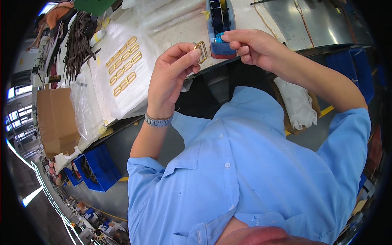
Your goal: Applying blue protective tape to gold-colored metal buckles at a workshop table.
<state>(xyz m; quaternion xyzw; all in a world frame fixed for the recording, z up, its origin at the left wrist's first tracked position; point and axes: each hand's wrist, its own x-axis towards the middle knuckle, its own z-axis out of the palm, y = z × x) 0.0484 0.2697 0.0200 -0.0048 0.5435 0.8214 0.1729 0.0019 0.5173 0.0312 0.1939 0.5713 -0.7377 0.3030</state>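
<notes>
Blue shirt (245, 171) fills the foreground. Beyond it, the left hand (169, 81) pinches one gold buckle (200, 51) in a closed grip; the right hand (249, 47) fingers a tape dispenser (220, 26) just beside it. Left of the grip, roughly a dozen buckles (123, 65) already lie in rows on the surface (175, 28), apparently finished.

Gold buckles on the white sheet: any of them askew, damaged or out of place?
Nothing stands out. The gold buckles lie in tidy rows on the white sheet. The left hand holds one buckle; the right hand touches the tape dispenser.
</notes>
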